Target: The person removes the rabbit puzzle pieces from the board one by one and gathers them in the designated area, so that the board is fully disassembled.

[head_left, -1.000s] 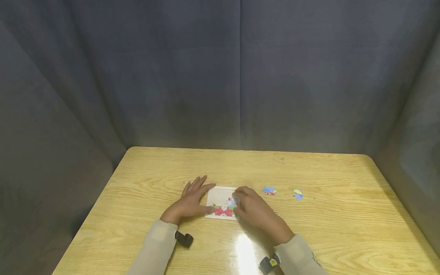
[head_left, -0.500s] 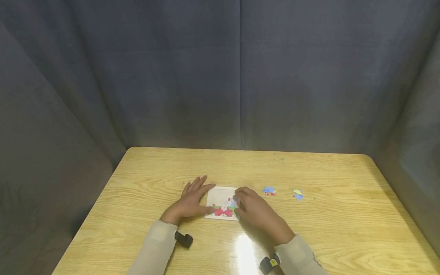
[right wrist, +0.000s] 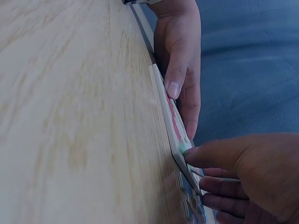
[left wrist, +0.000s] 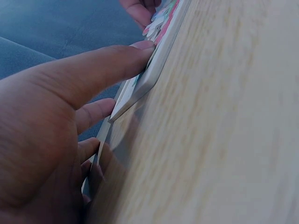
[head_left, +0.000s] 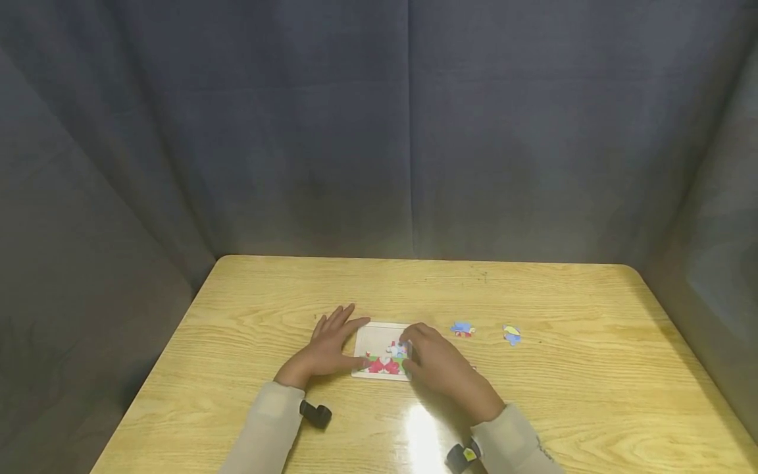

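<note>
A small jigsaw puzzle tray [head_left: 379, 377] with a pale rim lies on the table, partly filled along its near side with red, white and green pieces [head_left: 385, 366]. My left hand [head_left: 324, 352] spreads at the tray's left end; its thumb presses near the lower left corner and its fingers stay fairly straight. Over the right end, my right hand [head_left: 441, 365] curls thumb and forefinger around a light-blue and white puzzle piece [head_left: 399, 349], which sits above the red ones. The fingertips partly hide that piece. In the right wrist view the right thumb [right wrist: 201, 156] touches the tray's corner.
Right of the tray lie a blue and red loose piece [head_left: 462, 329] and a blue and yellow one [head_left: 512, 334]. Another piece [head_left: 474, 367] barely shows behind the right hand. Dark curtains [head_left: 408, 131] surround the wooden table [head_left: 562, 395].
The light-blue piece has shifted and turned slightly under the right fingertips. My left hand stays in place on the tray; the head view has tilted very slightly.
</note>
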`<state>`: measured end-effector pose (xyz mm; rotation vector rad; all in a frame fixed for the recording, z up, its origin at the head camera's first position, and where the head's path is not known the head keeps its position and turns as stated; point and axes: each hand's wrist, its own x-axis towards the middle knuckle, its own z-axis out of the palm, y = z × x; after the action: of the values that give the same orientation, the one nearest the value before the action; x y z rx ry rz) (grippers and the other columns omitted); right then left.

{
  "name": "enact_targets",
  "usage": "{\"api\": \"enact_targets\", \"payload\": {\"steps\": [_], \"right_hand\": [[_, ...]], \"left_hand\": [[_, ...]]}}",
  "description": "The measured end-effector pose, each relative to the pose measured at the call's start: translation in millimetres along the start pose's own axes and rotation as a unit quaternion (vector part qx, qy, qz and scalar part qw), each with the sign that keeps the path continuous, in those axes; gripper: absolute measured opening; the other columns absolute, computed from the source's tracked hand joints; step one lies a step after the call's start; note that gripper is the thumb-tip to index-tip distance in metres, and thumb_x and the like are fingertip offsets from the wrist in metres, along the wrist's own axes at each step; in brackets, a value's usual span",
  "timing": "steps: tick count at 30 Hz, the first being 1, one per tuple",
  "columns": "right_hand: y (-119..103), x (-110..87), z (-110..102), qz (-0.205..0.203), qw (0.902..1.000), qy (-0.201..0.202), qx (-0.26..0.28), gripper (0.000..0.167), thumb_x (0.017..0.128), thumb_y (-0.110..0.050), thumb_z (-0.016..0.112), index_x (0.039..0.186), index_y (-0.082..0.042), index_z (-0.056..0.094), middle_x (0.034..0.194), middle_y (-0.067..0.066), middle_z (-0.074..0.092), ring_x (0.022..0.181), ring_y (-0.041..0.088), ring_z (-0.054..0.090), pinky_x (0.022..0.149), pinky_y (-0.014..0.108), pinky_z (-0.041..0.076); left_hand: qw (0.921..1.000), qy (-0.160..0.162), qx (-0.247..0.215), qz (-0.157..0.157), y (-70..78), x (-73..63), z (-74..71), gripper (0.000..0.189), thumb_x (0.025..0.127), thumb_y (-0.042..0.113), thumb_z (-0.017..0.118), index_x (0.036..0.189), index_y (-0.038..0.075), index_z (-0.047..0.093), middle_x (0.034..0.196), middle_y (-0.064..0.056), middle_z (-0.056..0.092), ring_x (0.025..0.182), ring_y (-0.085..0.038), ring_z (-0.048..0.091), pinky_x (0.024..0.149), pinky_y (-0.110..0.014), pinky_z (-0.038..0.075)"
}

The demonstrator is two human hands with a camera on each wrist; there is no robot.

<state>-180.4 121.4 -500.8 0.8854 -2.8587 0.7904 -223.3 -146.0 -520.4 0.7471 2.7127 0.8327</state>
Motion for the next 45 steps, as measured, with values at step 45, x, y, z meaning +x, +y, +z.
{"api": "enact_targets", "payload": {"steps": [45], "right_hand": [[-5.9,2.1,-2.1,0.012,0.9999,-0.009,0.003,0.027,0.092,-0.006,0.062,0.119,-0.004,0.066,0.113,0.006,0.06,0.105,0.022,0.058,0.089,0.032,0.053]], "left_hand": [[0.9999,0.004,-0.002,0.01,1.6,-0.2,-1.6,0.084,0.081,0.054,0.072,0.151,0.022,0.037,0.162,-0.013,0.008,0.148,-0.034,0.0,0.115,-0.056,-0.007]]}}
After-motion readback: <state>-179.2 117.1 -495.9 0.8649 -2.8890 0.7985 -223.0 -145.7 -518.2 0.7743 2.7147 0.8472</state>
